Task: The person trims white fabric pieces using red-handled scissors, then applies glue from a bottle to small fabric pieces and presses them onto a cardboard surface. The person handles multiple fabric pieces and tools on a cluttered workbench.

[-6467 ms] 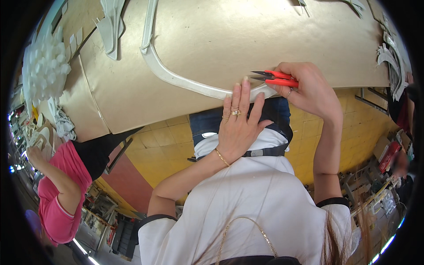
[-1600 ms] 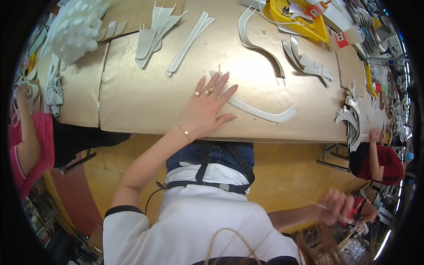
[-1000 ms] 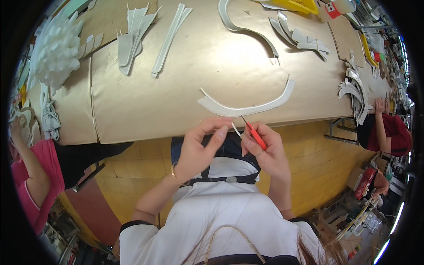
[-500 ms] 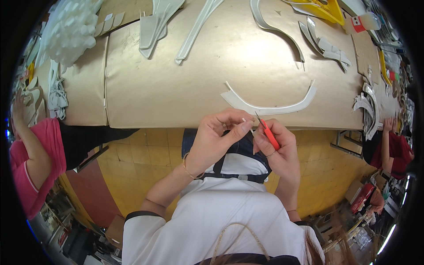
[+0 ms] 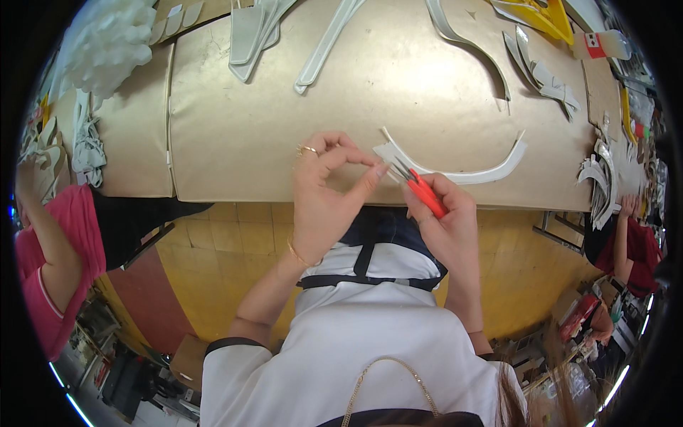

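Observation:
My left hand (image 5: 329, 186) is at the table's front edge, thumb and forefinger pinched on the end of a thin white strip (image 5: 390, 174), most of it hidden. Beside it, my right hand (image 5: 449, 217) grips red-handled thread snips (image 5: 427, 194). Their narrow metal blades are parted and point up and left, close to the left fingertips. Just beyond the snips lies a U-shaped white trim piece (image 5: 478, 176) with a raised pale edge, its left end near my fingers.
The gold-coloured table (image 5: 249, 142) carries flat white pieces (image 5: 255, 39), a long pale strip (image 5: 324, 53), a curved grey strip (image 5: 473, 57) and stacked curved pieces (image 5: 544, 85). A bottle (image 5: 601, 45) stands far right. Co-workers sit left (image 5: 60, 256) and right (image 5: 637, 249).
Both hands have moved slightly away from my body, over the table edge. The left hand has turned, its fingers raised. The snips' blades now show apart.

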A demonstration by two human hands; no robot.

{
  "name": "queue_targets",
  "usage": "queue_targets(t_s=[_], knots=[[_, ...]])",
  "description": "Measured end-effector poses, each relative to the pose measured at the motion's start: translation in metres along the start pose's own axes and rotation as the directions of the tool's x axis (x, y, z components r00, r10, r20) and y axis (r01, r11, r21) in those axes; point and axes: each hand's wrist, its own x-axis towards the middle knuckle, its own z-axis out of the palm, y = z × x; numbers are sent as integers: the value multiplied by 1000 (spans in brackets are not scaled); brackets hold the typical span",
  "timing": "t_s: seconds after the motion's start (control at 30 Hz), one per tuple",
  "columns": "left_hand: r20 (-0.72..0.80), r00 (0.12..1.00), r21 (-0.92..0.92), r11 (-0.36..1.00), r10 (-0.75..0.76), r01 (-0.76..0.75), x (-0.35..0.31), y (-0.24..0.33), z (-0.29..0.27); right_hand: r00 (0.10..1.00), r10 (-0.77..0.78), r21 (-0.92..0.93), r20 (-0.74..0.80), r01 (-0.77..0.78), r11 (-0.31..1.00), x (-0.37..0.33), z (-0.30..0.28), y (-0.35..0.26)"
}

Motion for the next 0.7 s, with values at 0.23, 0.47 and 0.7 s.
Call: queue_targets(t_s=[0.23,0.47,0.7], knots=[[0,971,371,902,237,-220,27,-30,5,991,36,-260,-132,-70,963,17,10,10],[38,956,409,869,291,-280,29,-42,4,977,43,-338,-207,-113,934,21,17,16],[35,943,452,836,331,-311,29,-46,6,972,53,-380,-231,-140,914,25,20,17]])
